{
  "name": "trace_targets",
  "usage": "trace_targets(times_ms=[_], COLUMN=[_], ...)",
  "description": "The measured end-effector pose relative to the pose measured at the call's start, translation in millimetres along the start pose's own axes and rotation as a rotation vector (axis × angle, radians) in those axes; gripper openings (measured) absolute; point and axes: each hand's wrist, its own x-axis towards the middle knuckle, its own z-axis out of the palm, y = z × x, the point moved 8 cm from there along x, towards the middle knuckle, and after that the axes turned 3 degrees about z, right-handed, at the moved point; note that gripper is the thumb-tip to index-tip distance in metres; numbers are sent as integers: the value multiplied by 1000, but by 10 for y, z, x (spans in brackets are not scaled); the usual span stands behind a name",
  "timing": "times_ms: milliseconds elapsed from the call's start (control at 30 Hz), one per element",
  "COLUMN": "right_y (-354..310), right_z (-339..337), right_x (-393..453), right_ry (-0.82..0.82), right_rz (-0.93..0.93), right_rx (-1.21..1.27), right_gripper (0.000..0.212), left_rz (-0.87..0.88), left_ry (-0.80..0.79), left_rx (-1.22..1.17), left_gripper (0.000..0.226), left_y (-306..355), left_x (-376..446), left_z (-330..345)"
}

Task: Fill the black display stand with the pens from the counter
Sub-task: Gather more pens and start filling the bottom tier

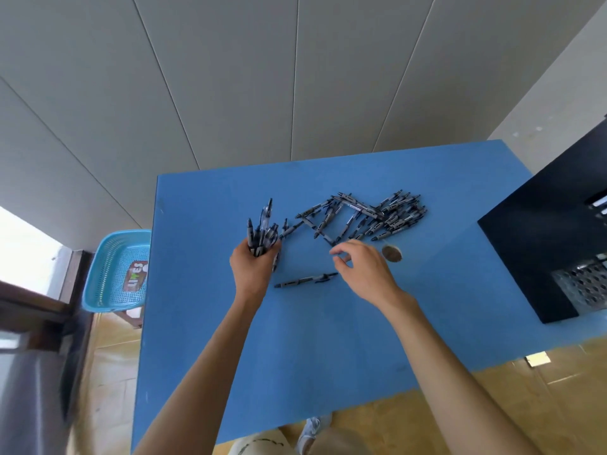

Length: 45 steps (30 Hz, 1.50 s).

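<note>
Your left hand (253,267) grips a bundle of pens (262,229), fingers curled round their lower ends so the tips fan upward and away from you. The bundle stands just above the blue counter (295,349), at the left end of the scattered pens.

Your right hand (364,270) hovers to the right of it with the fingers loosely bent and the thumb and forefinger apart, holding nothing. Its fingertips (338,254) sit just at the near edge of the loose pile of pens (371,216), which spreads across the middle of the counter beyond both hands. The densest part of that pile lies to the far right of your right hand, while a few crossed pens lie straight ahead of it.

One single pen (305,280) lies flat on the counter between your two hands, nearer to you than the pile, running left to right. Its right end reaches close under your right thumb, though touch cannot be told.

The black display stand (538,244) sits at the right edge of the counter, well apart from both hands and partly cut off by the frame. A perforated panel shows at its lower right.

A small round brown hole (392,253) marks the counter just right of your right hand. A blue plastic basket (115,274) stands off the counter's left side.
</note>
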Motion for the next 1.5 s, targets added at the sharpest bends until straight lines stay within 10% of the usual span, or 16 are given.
trace_targets(times_ms=[700, 900, 1267, 1500], right_y=[-194, -60, -64, 64], right_z=[198, 151, -33, -473], right_x=[79, 76, -38, -428], right_ry=[-20, 10, 80, 228], right_rz=[14, 56, 99, 157], right_rx=[-52, -42, 15, 30], right_gripper=[21, 19, 19, 17], left_rz=[-79, 126, -21, -75], left_ry=[245, 334, -20, -357], left_rx=[-79, -40, 87, -244], left_gripper=[51, 52, 25, 18], left_y=[-408, -154, -138, 343], left_x=[121, 153, 224, -134], left_z=[-448, -535, -270, 272])
